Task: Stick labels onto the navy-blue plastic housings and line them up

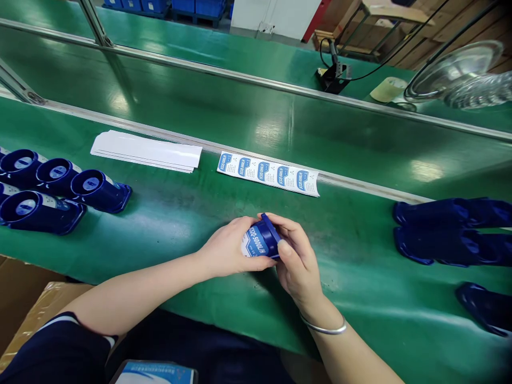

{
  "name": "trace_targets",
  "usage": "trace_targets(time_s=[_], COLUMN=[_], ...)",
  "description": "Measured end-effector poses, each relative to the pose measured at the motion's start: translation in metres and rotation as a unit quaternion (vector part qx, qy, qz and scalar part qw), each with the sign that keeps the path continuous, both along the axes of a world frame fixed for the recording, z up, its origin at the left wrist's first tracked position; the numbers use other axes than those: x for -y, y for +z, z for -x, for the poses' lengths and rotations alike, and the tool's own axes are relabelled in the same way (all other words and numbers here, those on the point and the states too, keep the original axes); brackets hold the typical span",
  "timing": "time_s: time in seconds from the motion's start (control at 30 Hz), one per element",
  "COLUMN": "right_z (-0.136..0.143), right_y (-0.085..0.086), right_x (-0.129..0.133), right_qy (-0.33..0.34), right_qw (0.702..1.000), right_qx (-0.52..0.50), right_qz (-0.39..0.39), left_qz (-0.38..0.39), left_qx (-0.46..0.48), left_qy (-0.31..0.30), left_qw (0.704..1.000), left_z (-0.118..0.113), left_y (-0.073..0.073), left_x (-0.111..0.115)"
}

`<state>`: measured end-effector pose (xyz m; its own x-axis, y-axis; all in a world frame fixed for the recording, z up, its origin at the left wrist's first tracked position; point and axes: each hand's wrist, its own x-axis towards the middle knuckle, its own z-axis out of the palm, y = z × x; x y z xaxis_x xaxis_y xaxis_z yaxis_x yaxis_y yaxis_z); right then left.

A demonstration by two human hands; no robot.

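Observation:
Between my two hands, above the green bench, is a dark blue plastic housing (pixel 272 238) with a blue and white label on its side. My left hand (pixel 230 246) wraps round its labelled body, thumb along the lower side. On the flanged end, my right hand (pixel 298 261) grips the rim with thumb and fingers. The housing lies tilted on its side, and its far side is hidden by my fingers. Beyond my hands lies a sheet of printed labels (pixel 269 173), blue and white. A stack of white paper strips (pixel 146 151) sits to its left.
Several labelled blue housings (pixel 98 189) stand at the left. More blue housings (pixel 440 234) lie at the right, one nearer the front edge. A metal rail (pixel 256 82) crosses behind the bench. A tape roll (pixel 388 89) rests at the back right, and a cardboard box (pixel 44 306) stands front left.

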<state>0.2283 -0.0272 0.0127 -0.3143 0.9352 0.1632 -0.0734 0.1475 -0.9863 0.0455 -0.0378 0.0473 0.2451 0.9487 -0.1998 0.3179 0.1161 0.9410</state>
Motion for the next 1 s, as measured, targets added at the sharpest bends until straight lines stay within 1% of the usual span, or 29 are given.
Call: trace_targets(time_s=[0.03,0.1,0.13,0.2,0.27,0.33,0.4,0.47,0.53,0.6,0.63,0.77,1.0], right_z=[0.0,0.001,0.001,0.001,0.001,0.002,0.002,0.002,0.003,0.002,0.002,0.001,0.001], right_y=[0.0,0.001,0.002,0.002,0.001,0.0,0.001,0.004,0.007,0.01,0.011,0.013,0.013], right_x=[-0.001,-0.004,-0.005,-0.005,-0.005,-0.005,-0.006,-0.008,-0.011,-0.013,-0.013,-0.014,-0.014], right_qy=[-0.005,-0.015,-0.02,-0.022,-0.02,-0.021,-0.034,-0.051,-0.069,-0.08,-0.083,-0.075,-0.072], right_qw=[0.999,0.995,0.994,0.993,0.995,0.996,0.995,0.992,0.987,0.983,0.981,0.981,0.981], right_qx=[-0.004,-0.007,-0.005,0.009,0.024,0.033,0.029,0.018,0.005,-0.001,-0.004,-0.014,-0.008], right_qz=[0.037,0.094,0.109,0.113,0.098,0.083,0.089,0.113,0.143,0.167,0.174,0.178,0.179], left_qz=[0.03,0.104,0.136,0.167,0.169,0.163,0.151,0.113,0.054,0.003,-0.01,-0.018,0.0], left_qx=[0.03,0.131,0.176,0.214,0.207,0.199,0.18,0.133,0.079,0.045,0.039,0.037,0.037], left_qy=[-0.007,-0.007,0.001,0.024,0.03,0.014,-0.013,-0.045,-0.07,-0.087,-0.095,-0.119,-0.119], left_qw=[0.999,0.986,0.975,0.962,0.963,0.966,0.972,0.984,0.993,0.995,0.995,0.992,0.992], left_z=[0.0,0.0,0.0,-0.002,-0.003,-0.003,-0.002,-0.001,0.001,0.002,0.003,0.004,0.004], left_y=[-0.001,-0.004,-0.006,-0.009,-0.011,-0.009,-0.006,-0.004,-0.004,-0.006,-0.008,-0.011,-0.01], left_x=[-0.001,-0.002,-0.002,-0.001,-0.001,-0.001,-0.002,-0.003,-0.003,-0.004,-0.004,-0.005,-0.006])
